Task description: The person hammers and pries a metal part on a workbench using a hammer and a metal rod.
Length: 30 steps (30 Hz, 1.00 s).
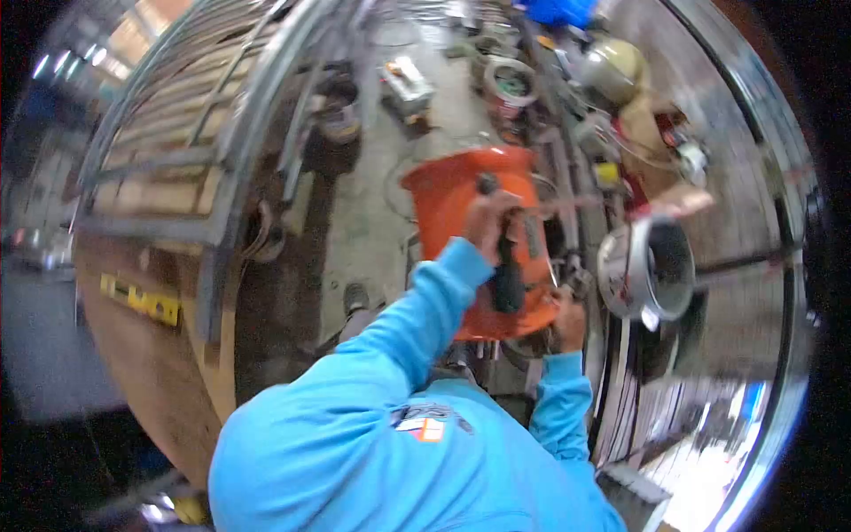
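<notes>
An orange box-shaped machine [461,195] with a black handle [508,279] is held up in front of my chest. My left hand [487,222] is closed around the upper end of that black handle, its blue sleeve reaching up from the lower left. My right hand [568,321] has curled fingers at the machine's lower right corner, gripping its edge; what exactly lies under the fingers is hidden. Both arms wear bright blue sleeves.
A grey metal barred frame [204,133] stands to the left over concrete floor [372,222]. A round shiny metal housing [647,266] sits just right of the machine. Beyond are a paint can [510,84], a white tool [408,84], cables and cluttered parts [620,80].
</notes>
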Motion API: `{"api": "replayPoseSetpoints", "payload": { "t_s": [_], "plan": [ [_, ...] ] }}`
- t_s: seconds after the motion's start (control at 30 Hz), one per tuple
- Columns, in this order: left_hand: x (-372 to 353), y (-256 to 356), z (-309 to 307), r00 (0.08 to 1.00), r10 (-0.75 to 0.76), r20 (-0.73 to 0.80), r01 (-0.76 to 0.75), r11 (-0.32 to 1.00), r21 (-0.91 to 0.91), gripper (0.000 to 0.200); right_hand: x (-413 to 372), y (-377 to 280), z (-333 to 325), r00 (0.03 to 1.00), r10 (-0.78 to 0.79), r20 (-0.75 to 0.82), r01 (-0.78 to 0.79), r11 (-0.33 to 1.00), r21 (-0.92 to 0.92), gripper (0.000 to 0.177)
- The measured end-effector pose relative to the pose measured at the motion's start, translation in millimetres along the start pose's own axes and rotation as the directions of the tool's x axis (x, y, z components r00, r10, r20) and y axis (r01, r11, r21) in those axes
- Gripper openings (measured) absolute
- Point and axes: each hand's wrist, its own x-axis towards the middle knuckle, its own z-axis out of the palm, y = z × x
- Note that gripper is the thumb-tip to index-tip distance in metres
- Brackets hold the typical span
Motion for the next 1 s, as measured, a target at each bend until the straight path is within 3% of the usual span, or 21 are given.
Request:
{"api": "replayPoseSetpoints", "payload": {
  "t_s": [0.03, 0.07, 0.1, 0.13, 0.17, 0.2, 0.23, 0.33, 0.37, 0.43, 0.5, 0.57, 0.63, 0.7, 0.77, 0.8, 0.87, 0.9, 0.97, 1.0],
  "plan": [
    [-13.7, 15.6, 7.5, 0.999, 0.024, -0.037, -0.023, 1.0, 0.017, 0.017, 1.5, -7.9, -1.8, 0.998, -0.062, -0.03, 0.055, 0.976, -0.208, 0.037],
    [-21.1, 28.4, 5.3, 0.999, -0.046, 0.006, 0.046, 0.998, -0.049, 0.016, 2.6, -23.8, -7.8, 0.996, -0.015, -0.084, -0.024, 0.896, -0.443, 0.036],
    [-33.7, 44.1, 9.9, 1.0, 0.01, -0.006, -0.01, 1.0, -0.024, 0.016, -2.3, -44.4, -16.4, 0.983, -0.135, -0.128, 0.074, 0.916, -0.393, 0.037],
    [-47.3, 59.6, 14.6, 0.998, 0.065, -0.018, -0.065, 0.998, 0.002, 0.016, -3.6, -79.7, -32.9, 0.997, 0.076, -0.016, -0.077, 0.961, -0.264, 0.039],
    [-53.2, 72.5, 8.7, 0.995, 0.063, 0.078, -0.063, 0.998, -0.005, 0.018, 19.3, -42.5, -44.6, 1.0, -0.011, -0.03, 0.0, 0.944, -0.329, 0.034],
    [-61.9, 80.2, 16.7, 0.992, 0.128, 0.012, -0.129, 0.99, 0.057, 0.02, 25.5, -52.6, -52.8, 0.996, -0.005, -0.091, -0.027, 0.937, -0.349, 0.035],
    [-69.4, 91.1, 16.6, 0.983, 0.176, 0.057, -0.182, 0.974, 0.134, 0.021, 31.6, -62.5, -61.0, 0.988, 0.0, -0.152, -0.056, 0.929, -0.365, 0.037],
    [-85.6, 108.3, 12.1, 0.966, 0.257, -0.007, -0.248, 0.939, 0.238, 0.022, 83.9, 41.5, -81.8, 0.992, -0.035, -0.125, -0.047, 0.796, -0.603, 0.044],
    [-85.0, 115.0, 9.5, 0.96, 0.28, -0.006, -0.269, 0.928, 0.258, 0.022, 68.4, 15.2, -82.3, 0.994, 0.066, -0.084, -0.102, 0.826, -0.554, 0.044],
    [-92.4, 128.1, 8.3, 0.961, 0.27, -0.06, -0.243, 0.927, 0.286, 0.022, 64.2, 63.2, -73.9, 0.964, 0.248, 0.093, -0.108, 0.691, -0.715, 0.044],
    [-104.0, 130.4, 5.2, 0.956, 0.267, -0.125, -0.21, 0.915, 0.345, 0.019, 44.9, 131.9, -63.4, 0.843, 0.471, 0.261, -0.022, 0.513, -0.858, 0.043],
    [-111.1, 128.3, 1.6, 0.94, 0.292, -0.179, -0.193, 0.883, 0.428, 0.015, 15.1, 204.7, -58.2, 0.635, 0.66, 0.4, 0.186, 0.372, -0.909, 0.043],
    [-119.5, 125.2, -6.9, 0.945, 0.244, -0.219, -0.123, 0.883, 0.453, 0.016, -41.6, 265.3, -63.2, 0.475, 0.763, 0.438, 0.248, 0.362, -0.899, 0.043],
    [-124.4, 120.5, -16.4, 0.952, 0.198, -0.233, -0.076, 0.89, 0.449, 0.016, -98.8, 302.7, -68.4, 0.399, 0.81, 0.43, 0.207, 0.378, -0.902, 0.042],
    [-129.3, 112.3, -32.1, 0.966, 0.136, -0.22, -0.033, 0.908, 0.418, 0.018, -138.1, 321.2, -76.6, 0.452, 0.814, 0.364, 0.079, 0.37, -0.926, 0.042],
    [-131.0, 109.2, -43.8, 0.962, 0.077, -0.262, 0.033, 0.92, 0.391, 0.017, -146.1, 317.5, -82.2, 0.536, 0.791, 0.295, -0.03, 0.367, -0.93, 0.043],
    [-133.6, 89.7, -53.2, 0.959, 0.043, -0.279, 0.077, 0.912, 0.404, 0.016, -145.4, 255.7, -108.1, 0.74, 0.67, 0.058, -0.314, 0.421, -0.851, 0.04],
    [-138.1, 79.5, -60.3, 0.955, 0.03, -0.295, 0.098, 0.907, 0.411, 0.016, -143.7, 226.0, -117.6, 0.794, 0.602, -0.082, -0.43, 0.462, -0.776, 0.039],
    [-140.9, 64.2, -77.8, 0.937, -0.02, -0.35, 0.172, 0.896, 0.409, 0.015, -113.2, 154.8, -115.3, 0.903, 0.408, -0.132, -0.401, 0.694, -0.598, 0.03],
    [-143.4, 56.5, -75.8, 0.929, -0.03, -0.368, 0.181, 0.905, 0.385, 0.015, -94.2, 132.9, -108.8, 0.966, 0.218, -0.138, -0.258, 0.819, -0.512, 0.03]
  ]
}}
